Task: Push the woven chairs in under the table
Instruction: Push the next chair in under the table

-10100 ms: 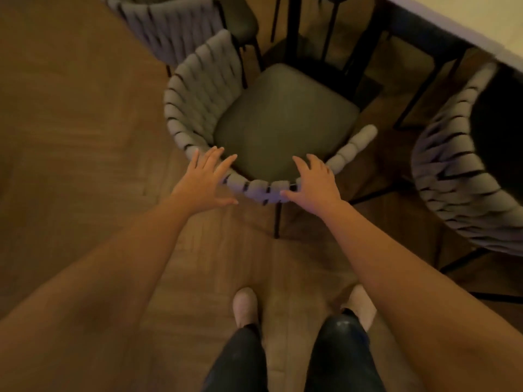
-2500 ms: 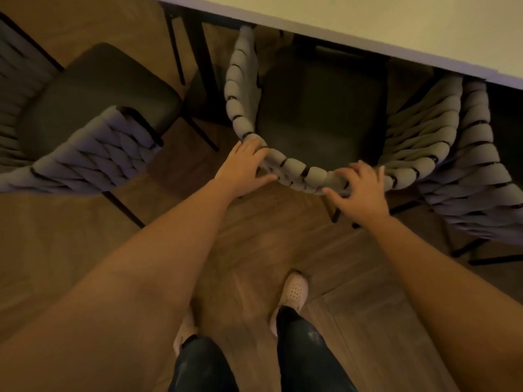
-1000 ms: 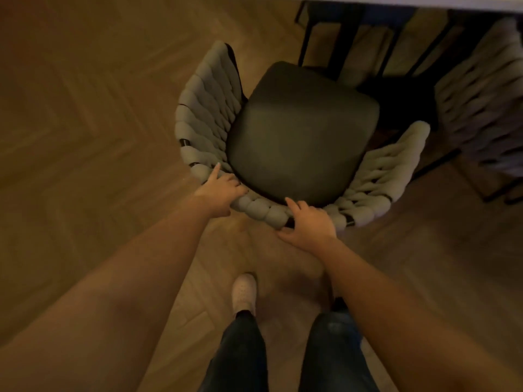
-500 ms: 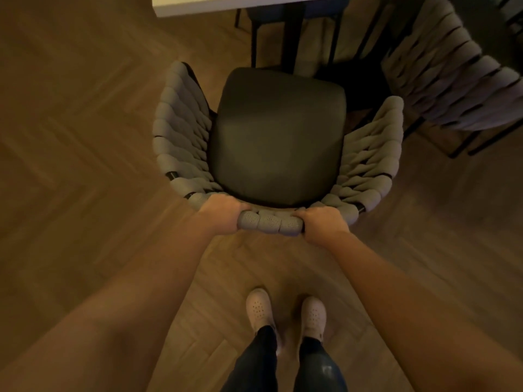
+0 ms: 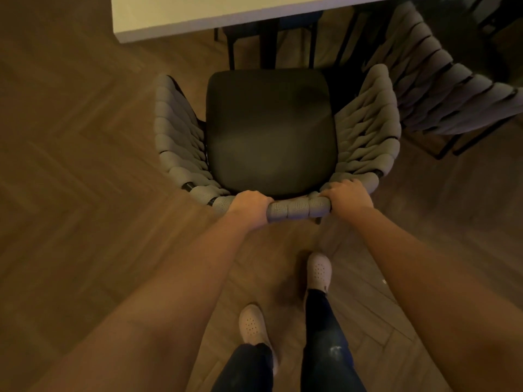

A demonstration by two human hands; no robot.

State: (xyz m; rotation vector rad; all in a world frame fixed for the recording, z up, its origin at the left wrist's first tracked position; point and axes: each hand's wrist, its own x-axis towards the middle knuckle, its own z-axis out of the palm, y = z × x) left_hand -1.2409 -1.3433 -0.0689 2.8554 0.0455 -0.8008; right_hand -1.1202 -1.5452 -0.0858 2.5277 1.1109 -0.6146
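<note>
Chair in hand, squared to the table end, not yet pushed in.

Left hand (image 5: 250,206) and right hand (image 5: 346,196) are each closed around the padded top rail of the near woven chair (image 5: 271,128), fingers curled over it, on either side of the rail's middle. The chair faces the tabletop (image 5: 215,15); its dark seat lies wholly clear of the edge, so this chair's push remains to be done. A second woven chair (image 5: 441,89) stands at far right, its seat apparently tucked beneath the table; how far cannot be confirmed. Count: two woven chairs in view, one tabletop, two hands, two pale shoes on the herringbone floor (image 5: 70,165). Judged partly complete.
</note>
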